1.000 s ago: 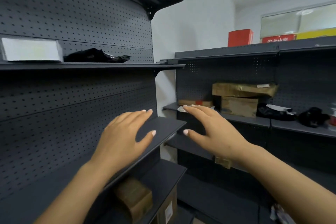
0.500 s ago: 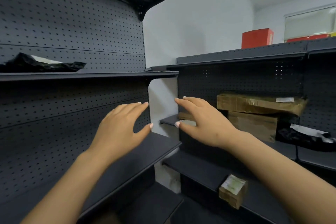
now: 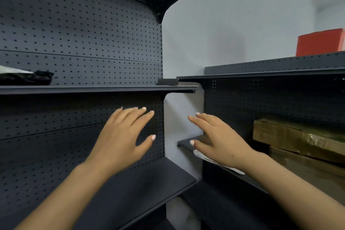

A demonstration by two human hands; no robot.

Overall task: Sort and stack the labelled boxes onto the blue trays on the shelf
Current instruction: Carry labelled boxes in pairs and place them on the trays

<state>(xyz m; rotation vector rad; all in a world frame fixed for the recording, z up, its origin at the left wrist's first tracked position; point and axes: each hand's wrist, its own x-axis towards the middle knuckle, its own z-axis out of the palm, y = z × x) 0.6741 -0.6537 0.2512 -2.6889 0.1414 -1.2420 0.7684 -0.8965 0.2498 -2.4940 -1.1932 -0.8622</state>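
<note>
My left hand (image 3: 123,140) hovers palm down in front of the dark pegboard shelf unit (image 3: 78,43), fingers straight and spread, holding nothing. My right hand (image 3: 218,140) is held out beside it, also flat and empty, in front of the corner between the two shelf units. Taped brown cardboard boxes (image 3: 298,138) are stacked on the right unit's shelf, just right of my right hand. A red box (image 3: 320,42) stands on top of the right unit. No blue tray is in view.
A black bag (image 3: 28,78) lies on the left unit's upper shelf (image 3: 97,89). A small dark block (image 3: 167,81) sits at that shelf's right end. A bare dark shelf (image 3: 145,188) runs below my left hand. A white packet (image 3: 214,162) lies under my right wrist.
The view has swung up and to the left, so the shelves and boxes slid right and down. Both hands stay raised, flat and empty, about the same distance apart.
</note>
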